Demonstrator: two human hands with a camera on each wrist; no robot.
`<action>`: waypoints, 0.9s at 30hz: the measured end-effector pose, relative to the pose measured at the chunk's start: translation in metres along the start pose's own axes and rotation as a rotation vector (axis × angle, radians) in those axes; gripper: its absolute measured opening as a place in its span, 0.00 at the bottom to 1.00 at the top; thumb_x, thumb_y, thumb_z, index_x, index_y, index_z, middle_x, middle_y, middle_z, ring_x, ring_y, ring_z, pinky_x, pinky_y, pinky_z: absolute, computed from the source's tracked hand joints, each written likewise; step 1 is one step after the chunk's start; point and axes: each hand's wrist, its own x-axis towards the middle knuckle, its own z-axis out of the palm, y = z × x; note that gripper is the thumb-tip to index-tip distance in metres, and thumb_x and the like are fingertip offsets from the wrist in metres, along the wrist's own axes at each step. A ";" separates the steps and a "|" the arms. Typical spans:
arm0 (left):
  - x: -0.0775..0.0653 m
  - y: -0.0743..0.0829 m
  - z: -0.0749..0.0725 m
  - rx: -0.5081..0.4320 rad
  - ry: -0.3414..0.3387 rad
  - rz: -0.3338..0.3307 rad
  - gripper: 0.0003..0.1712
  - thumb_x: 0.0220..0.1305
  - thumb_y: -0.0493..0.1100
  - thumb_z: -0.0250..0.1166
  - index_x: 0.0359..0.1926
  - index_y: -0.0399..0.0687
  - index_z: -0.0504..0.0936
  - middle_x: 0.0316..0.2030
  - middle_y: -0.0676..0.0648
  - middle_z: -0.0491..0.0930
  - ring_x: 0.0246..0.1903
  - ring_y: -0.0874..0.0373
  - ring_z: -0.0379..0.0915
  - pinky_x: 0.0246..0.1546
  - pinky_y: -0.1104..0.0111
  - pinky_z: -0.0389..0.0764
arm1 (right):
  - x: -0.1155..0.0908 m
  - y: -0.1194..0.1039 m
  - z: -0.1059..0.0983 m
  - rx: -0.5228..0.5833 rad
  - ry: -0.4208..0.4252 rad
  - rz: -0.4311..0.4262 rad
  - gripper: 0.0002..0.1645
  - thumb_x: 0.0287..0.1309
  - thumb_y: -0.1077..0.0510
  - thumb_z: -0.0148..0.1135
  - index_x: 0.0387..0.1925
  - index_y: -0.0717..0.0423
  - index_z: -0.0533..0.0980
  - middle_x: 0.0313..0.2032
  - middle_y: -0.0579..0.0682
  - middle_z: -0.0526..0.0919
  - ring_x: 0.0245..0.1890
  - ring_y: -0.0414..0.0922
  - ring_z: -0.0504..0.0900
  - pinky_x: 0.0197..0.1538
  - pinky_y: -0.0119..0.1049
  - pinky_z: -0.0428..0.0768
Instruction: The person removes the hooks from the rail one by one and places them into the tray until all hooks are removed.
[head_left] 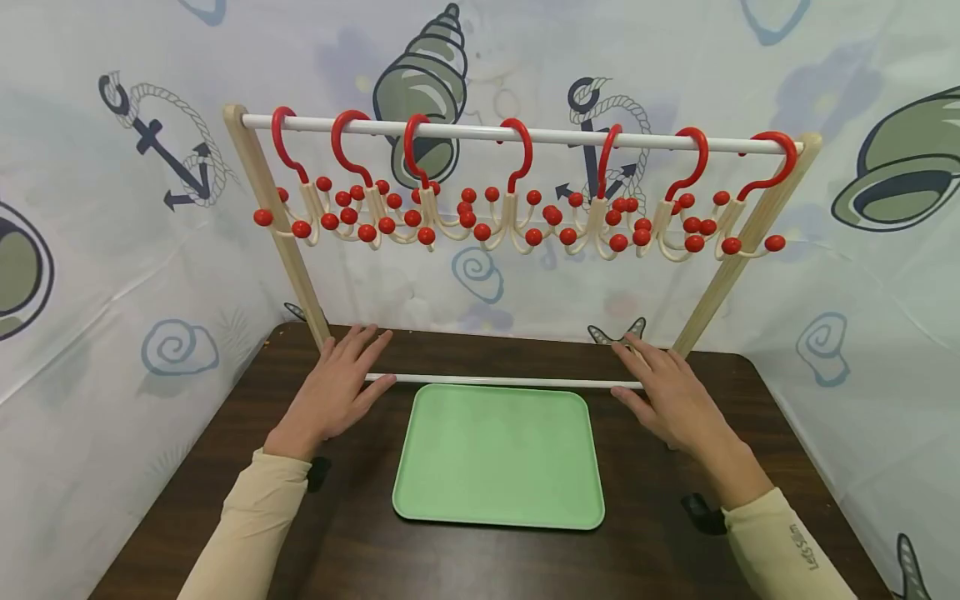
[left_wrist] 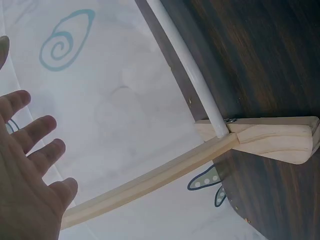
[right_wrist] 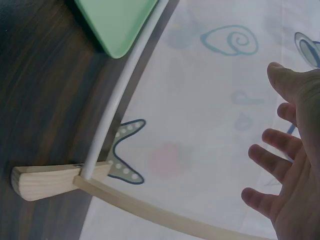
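My left hand [head_left: 333, 396] hovers beside the left post of a wooden rack, fingers spread and palm facing down. The right hand [head_left: 671, 400] is held the same way near the right post; both hands hold nothing. In the wrist views, the left hand [left_wrist: 25, 175] and the right hand [right_wrist: 295, 155] have their fingers loosely extended, apart from the rack. Between the hands a light green tray [head_left: 498, 458] lies flat, with nothing on it. Above, several cream hangers [head_left: 511, 212] with red hooks and red ball tips hang from the rack's white upper rod [head_left: 555, 134].
A white lower rod [head_left: 510, 382] crosses behind the tray. The rack's left post [head_left: 277, 225] and right post [head_left: 742, 242] lean outward toward the top. Wooden feet [left_wrist: 275, 137] rest on the dark brown table [head_left: 345, 542]. Behind hangs a patterned cloth [head_left: 525, 308].
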 end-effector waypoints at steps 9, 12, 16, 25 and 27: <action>-0.009 -0.004 0.004 -0.045 0.020 -0.025 0.40 0.70 0.59 0.56 0.74 0.47 0.58 0.71 0.37 0.59 0.71 0.37 0.50 0.63 0.36 0.51 | -0.001 -0.012 -0.022 -0.036 0.154 -0.049 0.38 0.57 0.51 0.68 0.67 0.56 0.68 0.62 0.58 0.73 0.58 0.59 0.74 0.58 0.58 0.68; -0.013 -0.006 0.006 -0.059 0.081 -0.053 0.38 0.70 0.57 0.57 0.74 0.46 0.59 0.68 0.37 0.62 0.67 0.37 0.57 0.61 0.38 0.57 | -0.001 -0.015 -0.035 -0.047 0.258 -0.069 0.35 0.55 0.52 0.69 0.63 0.56 0.73 0.56 0.57 0.78 0.51 0.59 0.79 0.51 0.57 0.73; -0.020 -0.012 0.012 -0.095 0.266 -0.154 0.33 0.67 0.50 0.62 0.70 0.44 0.66 0.60 0.36 0.69 0.56 0.37 0.68 0.47 0.42 0.72 | 0.002 -0.021 -0.056 -0.026 0.405 -0.057 0.29 0.53 0.54 0.69 0.58 0.56 0.78 0.49 0.56 0.83 0.41 0.57 0.82 0.43 0.55 0.76; -0.020 -0.036 0.020 -0.312 0.574 -0.569 0.36 0.63 0.41 0.61 0.71 0.41 0.60 0.58 0.33 0.68 0.56 0.36 0.66 0.48 0.42 0.67 | 0.026 -0.018 -0.109 0.022 0.639 0.174 0.22 0.57 0.54 0.68 0.52 0.58 0.81 0.46 0.58 0.84 0.46 0.57 0.81 0.46 0.55 0.75; -0.018 -0.045 0.023 -0.365 0.519 -0.644 0.39 0.65 0.42 0.61 0.73 0.42 0.56 0.60 0.32 0.65 0.58 0.35 0.65 0.50 0.41 0.66 | 0.034 -0.012 -0.120 0.028 0.676 0.235 0.22 0.58 0.53 0.67 0.52 0.59 0.81 0.47 0.59 0.84 0.48 0.58 0.79 0.49 0.55 0.74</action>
